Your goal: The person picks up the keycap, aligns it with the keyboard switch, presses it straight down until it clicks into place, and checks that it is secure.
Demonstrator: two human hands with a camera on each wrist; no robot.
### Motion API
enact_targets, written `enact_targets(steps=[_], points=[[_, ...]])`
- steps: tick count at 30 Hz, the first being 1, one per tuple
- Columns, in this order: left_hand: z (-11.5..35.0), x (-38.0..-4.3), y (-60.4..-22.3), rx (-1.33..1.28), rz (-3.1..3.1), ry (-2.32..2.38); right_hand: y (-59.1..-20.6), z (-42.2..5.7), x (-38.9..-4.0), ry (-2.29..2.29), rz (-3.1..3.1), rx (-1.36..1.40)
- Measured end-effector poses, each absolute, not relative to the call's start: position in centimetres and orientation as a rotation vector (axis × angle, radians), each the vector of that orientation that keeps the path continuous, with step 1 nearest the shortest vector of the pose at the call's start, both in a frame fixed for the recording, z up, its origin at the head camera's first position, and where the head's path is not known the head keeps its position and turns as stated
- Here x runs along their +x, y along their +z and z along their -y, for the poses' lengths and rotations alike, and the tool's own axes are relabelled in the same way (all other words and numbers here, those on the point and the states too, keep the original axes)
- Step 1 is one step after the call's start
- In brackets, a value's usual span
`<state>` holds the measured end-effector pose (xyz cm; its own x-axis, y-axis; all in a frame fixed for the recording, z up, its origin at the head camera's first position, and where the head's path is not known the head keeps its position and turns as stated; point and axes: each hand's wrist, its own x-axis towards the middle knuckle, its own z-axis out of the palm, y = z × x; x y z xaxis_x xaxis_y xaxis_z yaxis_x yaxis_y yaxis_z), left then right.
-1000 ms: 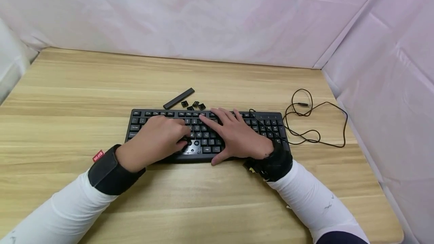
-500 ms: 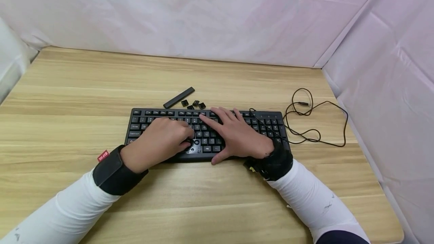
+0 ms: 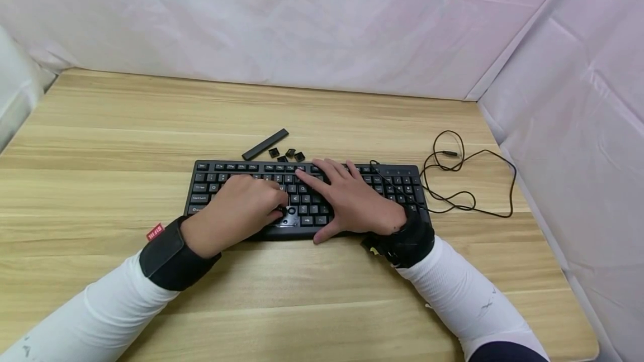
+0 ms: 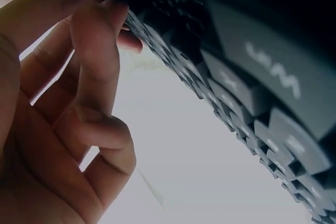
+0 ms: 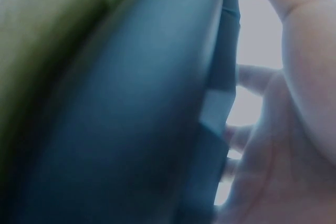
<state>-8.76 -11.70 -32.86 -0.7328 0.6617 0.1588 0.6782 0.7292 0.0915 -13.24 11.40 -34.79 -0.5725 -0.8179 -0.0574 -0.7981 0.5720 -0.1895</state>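
A black keyboard [image 3: 302, 232] lies on the wooden table. My left hand [image 3: 241, 203] bends over its lower left part, thumb and index finger pinching at a small dark keycap [image 3: 282, 209] beside a glossy patch [image 3: 289, 219] where keys are off. In the left wrist view those two fingertips meet at the key rows [image 4: 236, 82] and hide most of what they pinch; the other fingers curl loosely. My right hand [image 3: 352, 200] spreads flat across the right-middle keys, thumb at the front edge. The right wrist view has the keyboard's blurred front edge [image 5: 126, 103] beside the palm [image 5: 278, 145].
Behind the keyboard lie a long spacebar [image 3: 265, 144] and several loose keycaps [image 3: 299, 157]. A black cable [image 3: 513, 183] loops on the table at right, its plug [image 3: 449, 153] within the loops, and part crosses the number keys. White cloth [image 3: 322, 27] hangs behind the table.
My left hand shifted a little to the right along the keys, then stayed nearly still over the last half second. My right hand and the loose keycaps kept their places.
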Motion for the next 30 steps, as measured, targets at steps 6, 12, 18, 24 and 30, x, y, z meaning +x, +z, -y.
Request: enact_targets(steps=[6,12,18,24,30], points=[[11.6,-8.5,-32.8,-1.112,2.778,-0.166,-34.7,-11.4,-13.3,-0.221,-2.65,-1.376],[11.2,-8.0,-32.9,-1.13,2.769,-0.051,-34.7,-11.3,-13.3,-0.225,-2.665,-1.394],[10.7,-7.3,-33.0,-1.166,2.796,0.09,-34.8,-11.2,-13.1,-0.219,-2.668,-1.363],[10.8,-7.2,-32.7,-1.124,2.776,0.053,-34.5,-11.5,-13.1,-0.201,-2.655,-1.364],[10.9,-7.2,-32.7,-1.126,2.761,0.043,-33.6,-12.5,-13.4,-0.123,-2.633,-1.228]])
